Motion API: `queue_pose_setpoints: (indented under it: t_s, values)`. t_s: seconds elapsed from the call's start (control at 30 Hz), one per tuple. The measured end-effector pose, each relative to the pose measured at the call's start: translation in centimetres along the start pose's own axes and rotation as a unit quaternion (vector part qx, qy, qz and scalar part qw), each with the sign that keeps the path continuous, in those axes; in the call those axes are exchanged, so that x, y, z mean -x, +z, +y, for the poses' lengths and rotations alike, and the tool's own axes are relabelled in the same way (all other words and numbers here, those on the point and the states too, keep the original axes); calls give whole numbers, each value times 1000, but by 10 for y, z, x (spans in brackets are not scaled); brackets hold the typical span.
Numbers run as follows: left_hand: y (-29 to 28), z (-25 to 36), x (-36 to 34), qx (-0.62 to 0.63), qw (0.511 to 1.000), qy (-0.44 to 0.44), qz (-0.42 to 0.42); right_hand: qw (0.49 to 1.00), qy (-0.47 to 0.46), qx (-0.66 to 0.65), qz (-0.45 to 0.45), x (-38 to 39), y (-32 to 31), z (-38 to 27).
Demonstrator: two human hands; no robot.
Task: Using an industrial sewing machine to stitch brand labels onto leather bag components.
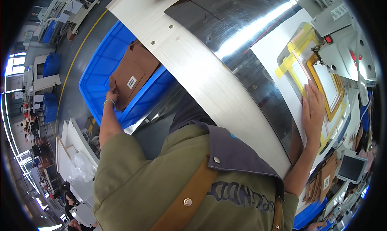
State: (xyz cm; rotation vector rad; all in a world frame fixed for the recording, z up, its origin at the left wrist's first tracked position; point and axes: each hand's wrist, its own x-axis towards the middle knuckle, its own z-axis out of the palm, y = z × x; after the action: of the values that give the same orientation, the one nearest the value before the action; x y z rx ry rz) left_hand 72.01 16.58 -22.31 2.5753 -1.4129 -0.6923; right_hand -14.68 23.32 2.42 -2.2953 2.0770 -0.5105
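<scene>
My left hand (112,97) reaches into a blue plastic bin (96,68) and is closed on the edge of a brown cut piece (139,66), leather-like, with a small white label on it. The piece lies over others in the bin. To the right, my right hand (313,110) lies with its fingers stretched out along a sewing template (299,64) with yellow tape and a yellow-edged frame (338,104). The template rests under the head of a sewing machine (342,49).
A pale worktable edge (193,66) and a shiny metal plate (246,66) lie between my arms. More brown pieces (320,182) and a small dark screen (351,167) are at lower right. A white table with clear plastic (82,166) stands lower left.
</scene>
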Motion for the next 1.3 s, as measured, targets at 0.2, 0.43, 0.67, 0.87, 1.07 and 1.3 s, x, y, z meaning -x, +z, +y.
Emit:
queue_pose_setpoints:
  t_s: [0.2, 0.43, 0.67, 0.87, 1.07, 1.3]
  values:
    - [-7, -18, -18, -63, 985, -29, 156, 1000, 0, 0, 9, 5, 2, 1]
    - [-76, 284, -21, 188, 802, 436, 363, 999, 6, -34, 29, 5, -11, 5]
    - [-38, 558, 181, 283, 717, 633, -75, 994, 53, -63, 79, 30, -34, 26]
    - [56, 662, 278, 120, 594, 762, -230, 996, 67, -31, 42, 82, -21, 38]
    - [106, 694, 293, 71, 551, 815, -166, 998, 58, -28, 27, 83, -30, 54]
    - [101, 691, 295, 56, 586, 783, -199, 994, 49, -69, 64, 14, -27, 38]
